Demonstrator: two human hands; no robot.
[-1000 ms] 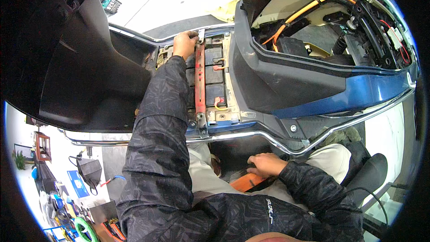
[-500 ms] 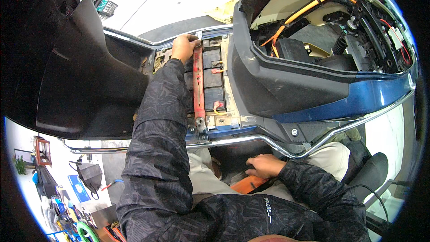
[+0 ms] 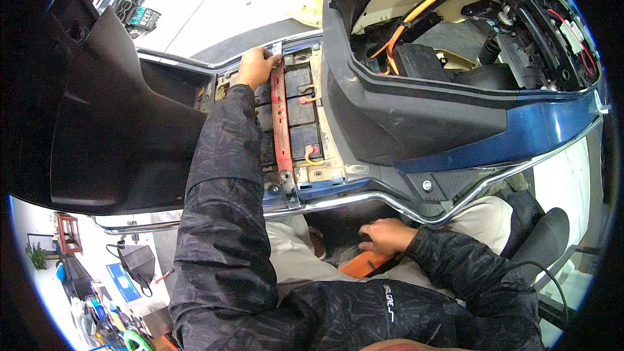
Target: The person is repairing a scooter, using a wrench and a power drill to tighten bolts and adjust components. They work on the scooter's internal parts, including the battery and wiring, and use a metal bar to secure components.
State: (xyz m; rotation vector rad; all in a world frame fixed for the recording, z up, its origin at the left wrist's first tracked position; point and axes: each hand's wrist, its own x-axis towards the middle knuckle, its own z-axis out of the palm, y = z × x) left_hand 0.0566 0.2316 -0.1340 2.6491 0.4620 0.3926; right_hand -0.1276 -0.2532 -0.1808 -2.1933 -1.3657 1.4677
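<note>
My left hand (image 3: 255, 67) reaches across the scooter's floor bay, thumb and fingers pinched at the far end of a red metal bar (image 3: 280, 114). What the fingertips pinch is too small to make out. The bar lies across several black batteries (image 3: 301, 112), some with red terminal caps and short cables. Its near end meets a metal bracket (image 3: 286, 182) by the blue frame edge. My right hand (image 3: 389, 236) is low by my lap, fingers curled, just above an orange case (image 3: 366, 262). Whether those fingers hold anything is hidden.
Black front panelling (image 3: 107, 117) rises at the left. At the right is the open seat compartment with a thick orange cable (image 3: 429, 6). A chrome rail (image 3: 351, 201) runs along the near side. Tools and a black face mask (image 3: 138, 265) lie at lower left.
The view has shifted slightly, so the scooter appears a little further left. My left hand stays at the bar's far end, and my right hand keeps its curled pose near the orange case.
</note>
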